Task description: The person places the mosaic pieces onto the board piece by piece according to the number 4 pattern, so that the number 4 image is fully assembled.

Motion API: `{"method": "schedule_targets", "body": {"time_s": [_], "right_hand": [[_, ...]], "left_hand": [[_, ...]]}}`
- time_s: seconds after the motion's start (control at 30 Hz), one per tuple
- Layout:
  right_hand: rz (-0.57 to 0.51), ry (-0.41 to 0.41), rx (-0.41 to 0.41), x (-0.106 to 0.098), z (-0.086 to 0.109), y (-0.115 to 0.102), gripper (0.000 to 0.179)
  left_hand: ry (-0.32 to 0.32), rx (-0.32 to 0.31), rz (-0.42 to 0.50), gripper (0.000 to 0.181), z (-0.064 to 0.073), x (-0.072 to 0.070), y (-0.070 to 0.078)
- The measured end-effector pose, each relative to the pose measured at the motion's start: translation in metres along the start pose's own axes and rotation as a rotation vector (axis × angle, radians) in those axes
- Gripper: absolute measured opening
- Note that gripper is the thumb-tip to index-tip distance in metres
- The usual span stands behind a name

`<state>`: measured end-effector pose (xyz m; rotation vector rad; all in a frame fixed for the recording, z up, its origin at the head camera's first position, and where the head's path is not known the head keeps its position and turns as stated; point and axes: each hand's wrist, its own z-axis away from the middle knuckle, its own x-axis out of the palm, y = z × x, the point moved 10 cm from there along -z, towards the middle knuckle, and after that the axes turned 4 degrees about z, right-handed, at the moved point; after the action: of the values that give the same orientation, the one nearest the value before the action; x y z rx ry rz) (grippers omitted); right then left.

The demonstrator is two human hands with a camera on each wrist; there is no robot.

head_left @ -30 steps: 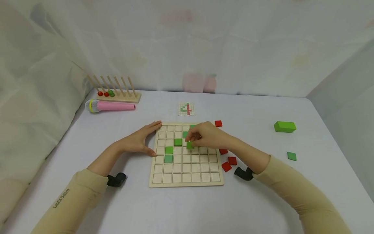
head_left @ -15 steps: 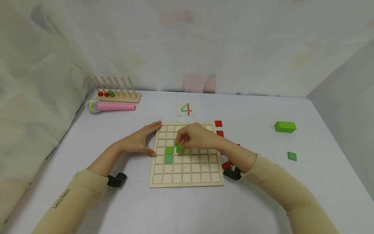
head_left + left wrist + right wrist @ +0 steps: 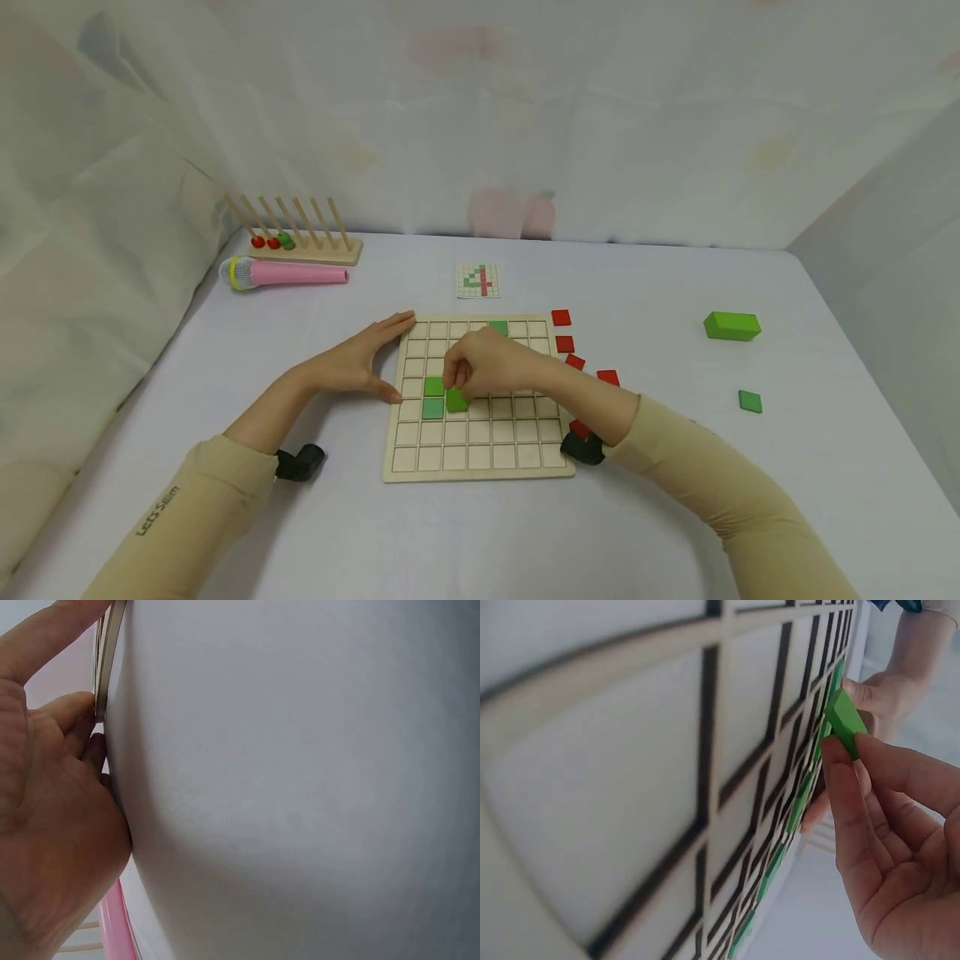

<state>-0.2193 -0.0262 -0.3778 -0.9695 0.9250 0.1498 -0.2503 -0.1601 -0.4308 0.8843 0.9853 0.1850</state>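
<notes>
A wooden grid board (image 3: 477, 458) lies in the middle of the table. My right hand (image 3: 491, 362) pinches a green square tile (image 3: 457, 401) between thumb and fingertips, low over the board's left half. In the right wrist view this green tile (image 3: 847, 724) is tilted, one corner toward the grid. Several green tiles sit in cells, among them a bright one (image 3: 433, 386), a darker one (image 3: 432, 408) below it and one at the top (image 3: 498, 328); my right hand hides others. With fingers and thumb spread, my left hand (image 3: 348, 360) touches the board's left edge (image 3: 110, 660).
Several red tiles (image 3: 608, 378) lie along the board's right side. Farther right are a green block (image 3: 732, 326) and a loose green tile (image 3: 750, 402). Behind the board are a pattern card (image 3: 477, 281), a pink toy microphone (image 3: 292, 272) and a wooden peg rack (image 3: 348, 250).
My right hand has carried the green tile left and slightly toward me across the board, uncovering the top green tile. My left hand has stayed in place.
</notes>
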Motion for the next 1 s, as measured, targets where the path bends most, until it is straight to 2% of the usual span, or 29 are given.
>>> {"method": "schedule_targets", "body": {"time_s": [0.37,0.63,1.0], "right_hand": [[0.016,-0.006,0.025,0.009,-0.001,0.003,0.014],[0.047,-0.005,-0.001,0.011,-0.001,-0.002,0.010],[0.083,-0.001,0.004,0.011,-0.002,-0.003,0.010]], "left_hand": [[-0.002,0.000,0.008,0.122,0.001,0.000,0.002],[-0.004,0.001,0.017,0.122,0.001,0.000,0.002],[-0.005,-0.001,0.016,0.122,0.001,0.000,0.002]]}}
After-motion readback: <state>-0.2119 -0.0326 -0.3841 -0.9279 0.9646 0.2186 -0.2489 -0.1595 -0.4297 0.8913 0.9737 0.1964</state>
